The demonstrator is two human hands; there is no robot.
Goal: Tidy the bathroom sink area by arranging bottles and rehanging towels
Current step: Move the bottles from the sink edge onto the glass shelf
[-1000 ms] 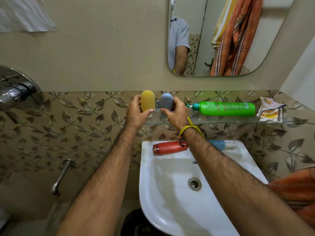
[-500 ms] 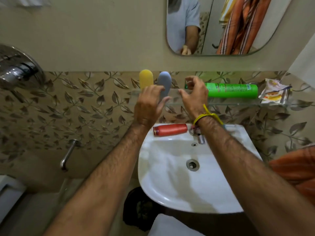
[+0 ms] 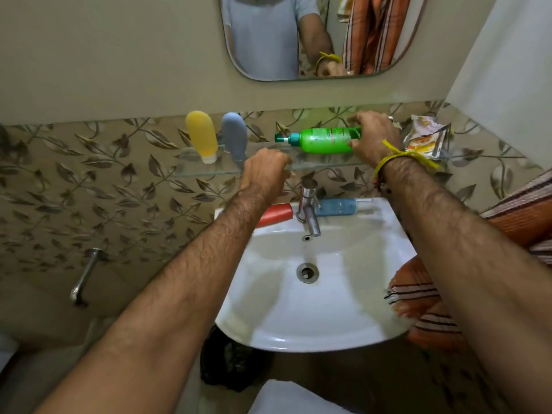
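A green pump bottle [image 3: 322, 140] lies on its side on the glass shelf [image 3: 191, 168], and my right hand [image 3: 373, 138] grips its base end. My left hand [image 3: 265, 171] hovers in front of the shelf's middle with fingers curled, holding nothing. A yellow tube [image 3: 202, 135] and a grey-blue tube [image 3: 234, 135] stand cap-down at the shelf's left. A red bottle [image 3: 276, 214] and a blue bottle [image 3: 337, 207] lie on the back rim of the white sink [image 3: 313, 309], either side of the tap [image 3: 309, 209].
An orange striped towel [image 3: 424, 303] hangs over the sink's right edge. A crumpled sachet [image 3: 425, 140] sits at the shelf's right end. The mirror [image 3: 313, 37] hangs above. A wall spout [image 3: 85, 276] sticks out at the left, and a black bin [image 3: 230, 360] stands under the sink.
My right hand moved right from the grey-blue tube and closed on the green bottle. My left hand let go of the yellow tube and drew back toward the middle.
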